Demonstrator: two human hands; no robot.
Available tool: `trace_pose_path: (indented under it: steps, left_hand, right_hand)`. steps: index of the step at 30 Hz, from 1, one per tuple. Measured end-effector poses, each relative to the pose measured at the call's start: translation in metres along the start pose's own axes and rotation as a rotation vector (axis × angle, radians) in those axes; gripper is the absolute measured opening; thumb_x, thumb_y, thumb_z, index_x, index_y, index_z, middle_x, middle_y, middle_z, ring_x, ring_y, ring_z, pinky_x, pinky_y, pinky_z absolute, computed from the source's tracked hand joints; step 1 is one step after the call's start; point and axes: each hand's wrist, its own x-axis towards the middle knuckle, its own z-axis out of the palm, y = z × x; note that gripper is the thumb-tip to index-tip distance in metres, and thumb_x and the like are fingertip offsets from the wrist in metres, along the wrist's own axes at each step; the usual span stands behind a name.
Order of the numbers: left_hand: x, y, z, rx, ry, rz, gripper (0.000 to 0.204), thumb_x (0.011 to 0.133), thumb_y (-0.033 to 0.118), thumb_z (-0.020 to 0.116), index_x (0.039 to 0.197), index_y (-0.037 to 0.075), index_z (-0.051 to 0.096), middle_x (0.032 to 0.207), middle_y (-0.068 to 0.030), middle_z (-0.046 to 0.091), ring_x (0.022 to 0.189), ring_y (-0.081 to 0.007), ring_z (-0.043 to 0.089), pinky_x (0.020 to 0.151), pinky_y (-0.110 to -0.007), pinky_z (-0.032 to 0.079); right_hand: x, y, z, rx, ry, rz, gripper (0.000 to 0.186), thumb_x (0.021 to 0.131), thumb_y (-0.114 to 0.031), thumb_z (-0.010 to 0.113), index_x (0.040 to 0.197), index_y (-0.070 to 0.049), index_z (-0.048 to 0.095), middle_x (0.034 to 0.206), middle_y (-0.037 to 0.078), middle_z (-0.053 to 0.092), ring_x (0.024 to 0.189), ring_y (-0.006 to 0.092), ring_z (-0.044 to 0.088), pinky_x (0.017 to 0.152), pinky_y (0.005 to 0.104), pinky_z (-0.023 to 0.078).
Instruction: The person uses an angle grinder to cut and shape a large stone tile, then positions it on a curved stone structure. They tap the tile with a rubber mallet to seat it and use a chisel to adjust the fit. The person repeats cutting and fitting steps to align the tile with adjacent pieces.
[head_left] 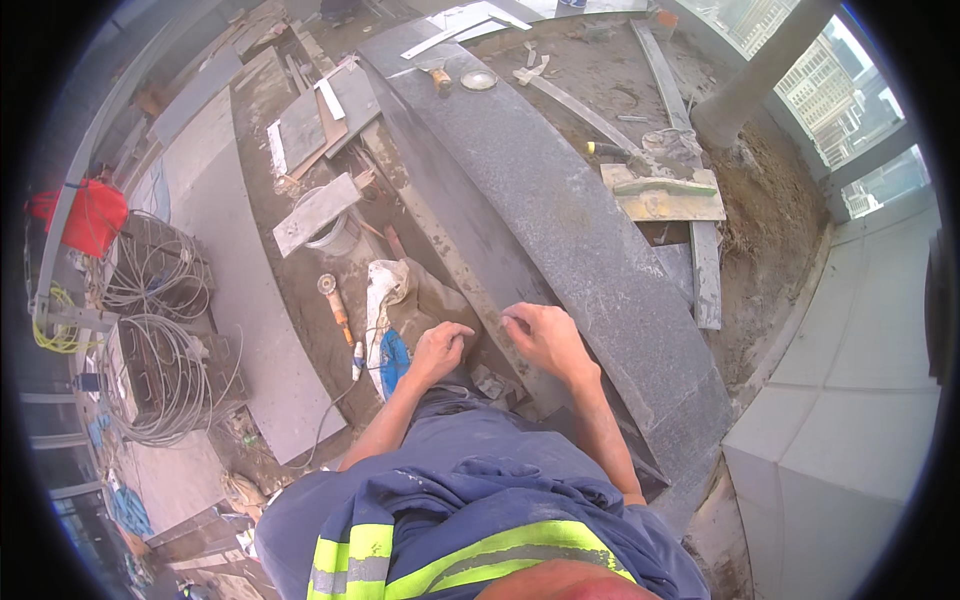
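My left hand (442, 350) is just above a dirty white sack (385, 290) with a blue patch, its fingers curled in. My right hand (548, 340) is near the inner edge of a long grey stone slab (590, 230), with the fingers bent and pinched together. The two hands face each other a short way apart. Whether anything thin lies in either grip is too small to make out. Between them, a dark upright panel (450, 180) runs along a narrow ledge below the slab. An orange-bodied angle grinder (335, 305) rests on the dirt left of the sack.
A stone offcut (318, 212) lies across a white bucket (338, 236). Coiled grey cables (165, 375) hang over crates at the left, beside a red bag (92, 218). On the right are a yellowish board (665, 205) and a thick column (765, 75). A round lid (479, 80) sits on the slab.
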Motion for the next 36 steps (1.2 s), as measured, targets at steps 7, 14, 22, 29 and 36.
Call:
trace_pose_path:
  steps: [7, 14, 22, 29, 36]
  left_hand:
    - [0.121, -0.094, -0.064, 0.137, -0.284, 0.135, 0.019, 0.097, 0.013, 0.061, 0.100, 0.004, 0.077, 0.101, -0.0253, 0.077, 0.097, -0.0488, 0.074, 0.083, -0.060, 0.059]
    - [0.158, -0.113, -0.093, 0.328, -0.433, -0.131, 0.025, 0.089, 0.018, 0.068, 0.102, -0.001, 0.078, 0.097, -0.0277, 0.079, 0.097, -0.0493, 0.078, 0.086, -0.061, 0.062]
    - [0.074, -0.194, -0.116, 0.032, -0.466, -0.379, 0.030, 0.097, 0.019, 0.063, 0.116, 0.000, 0.076, 0.108, -0.0260, 0.080, 0.107, -0.0475, 0.076, 0.091, -0.059, 0.061]
    - [-0.031, -0.269, -0.185, 0.371, -0.519, -0.836, 0.033, 0.088, 0.017, 0.068, 0.113, 0.003, 0.083, 0.113, -0.0260, 0.082, 0.113, -0.0424, 0.080, 0.098, -0.056, 0.063]
    - [-0.020, -0.278, -0.270, 0.159, -0.004, -0.727, 0.035, 0.091, 0.022, 0.066, 0.117, 0.006, 0.083, 0.118, -0.0249, 0.081, 0.114, -0.0436, 0.077, 0.098, -0.055, 0.061]
  right_hand:
    - [0.049, 0.029, 0.146, -0.061, -0.470, 0.286, 0.034, 0.102, -0.026, 0.067, 0.124, -0.002, 0.076, 0.105, 0.028, 0.078, 0.104, 0.0484, 0.075, 0.089, 0.0568, 0.060]
    - [0.082, 0.025, 0.150, -0.057, -0.451, 0.684, 0.037, 0.106, -0.021, 0.067, 0.134, 0.000, 0.077, 0.118, 0.025, 0.083, 0.108, 0.0395, 0.082, 0.095, 0.0436, 0.063]
    - [0.238, -0.033, 0.147, -0.090, 0.316, 0.154, 0.024, 0.103, 0.003, 0.062, 0.115, -0.002, 0.082, 0.100, 0.012, 0.082, 0.084, 0.0199, 0.077, 0.073, 0.0336, 0.061]
    - [0.315, -0.009, 0.102, -0.005, 0.525, 0.298, 0.031, 0.103, -0.001, 0.055, 0.117, 0.003, 0.082, 0.105, 0.013, 0.082, 0.097, 0.0191, 0.077, 0.084, 0.0328, 0.059]
    - [0.301, 0.013, 0.107, -0.249, 0.624, 0.146, 0.029, 0.104, -0.009, 0.057, 0.114, -0.003, 0.084, 0.110, 0.012, 0.084, 0.099, 0.0280, 0.080, 0.087, 0.0410, 0.062]
